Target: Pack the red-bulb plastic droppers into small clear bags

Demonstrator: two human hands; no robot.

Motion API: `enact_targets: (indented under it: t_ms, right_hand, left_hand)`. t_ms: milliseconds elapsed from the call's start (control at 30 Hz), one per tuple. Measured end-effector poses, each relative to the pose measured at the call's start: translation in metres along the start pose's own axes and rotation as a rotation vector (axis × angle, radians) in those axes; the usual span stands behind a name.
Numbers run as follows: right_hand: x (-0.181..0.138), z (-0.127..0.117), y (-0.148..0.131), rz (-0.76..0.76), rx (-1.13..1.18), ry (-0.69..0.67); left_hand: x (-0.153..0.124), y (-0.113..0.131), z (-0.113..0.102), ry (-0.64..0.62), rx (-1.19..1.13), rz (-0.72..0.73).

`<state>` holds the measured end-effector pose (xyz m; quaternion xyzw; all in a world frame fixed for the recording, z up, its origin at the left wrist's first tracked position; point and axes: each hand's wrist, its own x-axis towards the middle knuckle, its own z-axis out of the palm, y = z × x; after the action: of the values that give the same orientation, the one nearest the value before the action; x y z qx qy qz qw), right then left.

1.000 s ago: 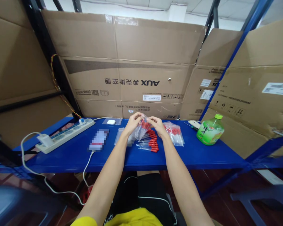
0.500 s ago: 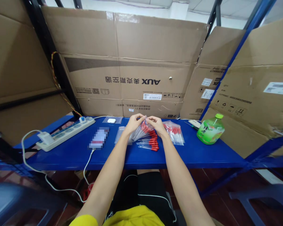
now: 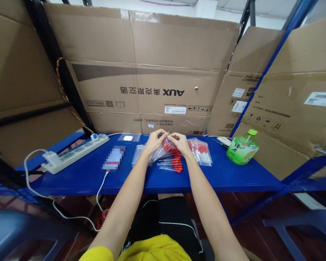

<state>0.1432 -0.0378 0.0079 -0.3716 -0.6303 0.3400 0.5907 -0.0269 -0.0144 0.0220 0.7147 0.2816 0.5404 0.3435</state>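
Observation:
Between my hands is a clear plastic bag [image 3: 164, 145] holding several droppers with red rubber bulbs. My left hand [image 3: 154, 140] pinches its top edge from the left, and my right hand [image 3: 180, 143] pinches the same edge from the right. The fingertips nearly meet. Below the bag, loose red-bulbed droppers [image 3: 176, 163] lie in a row on the blue table, thin clear ends to the left. Flat clear bags [image 3: 138, 154] lie beside my left hand. Filled bags with red-bulbed droppers [image 3: 202, 150] are stacked right of my right hand.
A phone [image 3: 114, 158] on a cable and a white power strip [image 3: 78, 152] lie to the left. A small white case [image 3: 128, 138] is at the back. On the right stands a green drink bottle [image 3: 243, 148]. Cardboard [image 3: 152, 43] walls the table's back.
Both hands keep their pinch on the bag's top edge, with only very slight finger movement. The whole view has shifted slightly.

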Motion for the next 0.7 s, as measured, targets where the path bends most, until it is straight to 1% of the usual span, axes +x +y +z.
enact_targets:
  t_ms: [167, 233, 400, 533, 700]
  right_hand:
    - [0.000, -0.001, 0.003, 0.081, 0.049, 0.025]
    - [0.001, -0.002, 0.005, 0.080, 0.058, 0.019]
    - [0.002, -0.002, 0.010, 0.034, 0.061, -0.015]
    - [0.002, 0.000, 0.011, 0.023, 0.085, -0.028]
    - [0.001, 0.002, 0.012, -0.011, 0.054, -0.021]
  left_hand:
    - [0.001, -0.002, -0.002, 0.058, -0.024, -0.038]
    - [0.001, -0.003, -0.002, 0.039, -0.014, -0.040]
    - [0.000, -0.007, -0.004, -0.091, 0.029, -0.008]
    - [0.001, -0.009, -0.006, -0.093, 0.079, -0.009]
    - [0.002, -0.008, -0.005, -0.087, 0.110, 0.016]
